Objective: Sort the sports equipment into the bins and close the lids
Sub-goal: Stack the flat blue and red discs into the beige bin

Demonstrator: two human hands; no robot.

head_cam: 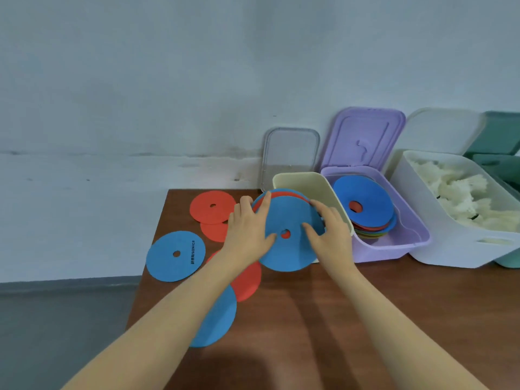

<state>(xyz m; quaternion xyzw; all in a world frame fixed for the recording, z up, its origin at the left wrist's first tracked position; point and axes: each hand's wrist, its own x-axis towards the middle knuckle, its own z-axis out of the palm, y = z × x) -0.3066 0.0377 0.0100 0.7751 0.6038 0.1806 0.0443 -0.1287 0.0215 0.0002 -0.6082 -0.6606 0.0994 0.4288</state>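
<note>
A small stack of flat discs with a blue disc on top is tilted against the cream bin. My left hand grips the stack's left edge, thumb near the centre hole. My right hand grips its right edge. Loose on the table lie two red discs, a blue disc with black lettering, another red disc and a blue disc partly under my left forearm. The purple bin holds a pile of discs, blue on top.
A clear lid leans on the wall behind the cream bin. The purple lid stands open. A white bin holds white fluffy items; a green bin is at far right. The brown table ends at left near the wall.
</note>
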